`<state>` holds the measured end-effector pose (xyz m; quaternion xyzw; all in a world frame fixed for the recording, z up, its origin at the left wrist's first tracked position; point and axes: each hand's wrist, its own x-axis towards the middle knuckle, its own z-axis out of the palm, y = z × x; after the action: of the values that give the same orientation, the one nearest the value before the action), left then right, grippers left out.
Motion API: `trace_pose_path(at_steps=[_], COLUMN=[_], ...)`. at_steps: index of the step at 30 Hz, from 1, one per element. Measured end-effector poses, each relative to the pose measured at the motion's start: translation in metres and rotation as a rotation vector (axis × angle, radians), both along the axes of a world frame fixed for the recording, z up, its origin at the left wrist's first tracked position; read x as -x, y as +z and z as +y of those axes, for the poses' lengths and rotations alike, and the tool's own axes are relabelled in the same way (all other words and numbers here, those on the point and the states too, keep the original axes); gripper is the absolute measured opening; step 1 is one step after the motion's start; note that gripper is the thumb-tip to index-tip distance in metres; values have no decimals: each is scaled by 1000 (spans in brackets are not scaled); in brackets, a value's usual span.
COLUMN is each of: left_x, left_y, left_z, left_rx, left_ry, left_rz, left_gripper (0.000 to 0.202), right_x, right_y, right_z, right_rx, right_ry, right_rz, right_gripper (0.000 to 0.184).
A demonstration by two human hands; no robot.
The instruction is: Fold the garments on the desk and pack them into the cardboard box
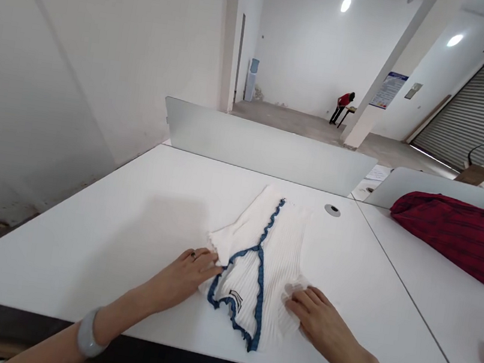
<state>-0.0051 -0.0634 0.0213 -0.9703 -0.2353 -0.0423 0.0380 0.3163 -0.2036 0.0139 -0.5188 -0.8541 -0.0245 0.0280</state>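
A white ribbed knit top (285,255) with wavy blue trim lies spread on the white table, its narrower end pointing away from me. A small dark outlined mark shows on the ribbing near the trim. My left hand (185,276), with a ring on one finger, has its fingers closed on the top's left side, by the short sleeve. At the opposite edge, my right hand (325,324) pinches the thin right sleeve between thumb and fingers. The fingertips of both hands are partly hidden by the cloth.
A pale divider panel (265,148) runs along the back of the table (128,213). Near it sits a round cable-hole cover (333,210). A red plaid cloth (452,234) lies on the adjoining table at right. A person in red (343,104) bends over a small table far behind.
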Motion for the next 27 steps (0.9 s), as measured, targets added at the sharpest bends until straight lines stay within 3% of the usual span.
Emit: trace_pose_path(at_steps=[3,6,10,12,14,17,19,21,23,25,27], left_x=[-6,-5,-1,-3,-8,-18,-28,-41,-58,-74,-87], left_y=[4,24,73,107,143,189,204,204,190,165,134], left_z=[12,20,12,-1,-15,-17,0,33,74,116,148], left_rx=[40,127,240,263,202,0,13,198,414,565,701], left_ry=[85,103,61,62,93,153,176,205,263,377,539], left_rz=[1,-173,-605,-821,-1019,-1165,-1147,-1074,-983,-904,-730], left_gripper=[57,54,44,43,40,33,27,20,21,25,37], right_x=[-10,-26,-45,-46,-42,-40,-49,-67,-88,-106,-120], right_y=[-4,23,90,132,174,225,242,242,224,193,153], right_z=[13,22,11,-1,-13,-15,0,29,70,115,155], right_rx=[-63,-134,-242,-388,-562,-691,-643,-459,-198,-31,58], right_ry=[-39,-72,-268,-348,-342,-376,-455,-488,-484,-544,-682], right_rz=[83,293,638,777,909,1001,979,1007,1119,1217,1133], right_gripper=[41,27,24,24,21,17,11,12,25,32,37])
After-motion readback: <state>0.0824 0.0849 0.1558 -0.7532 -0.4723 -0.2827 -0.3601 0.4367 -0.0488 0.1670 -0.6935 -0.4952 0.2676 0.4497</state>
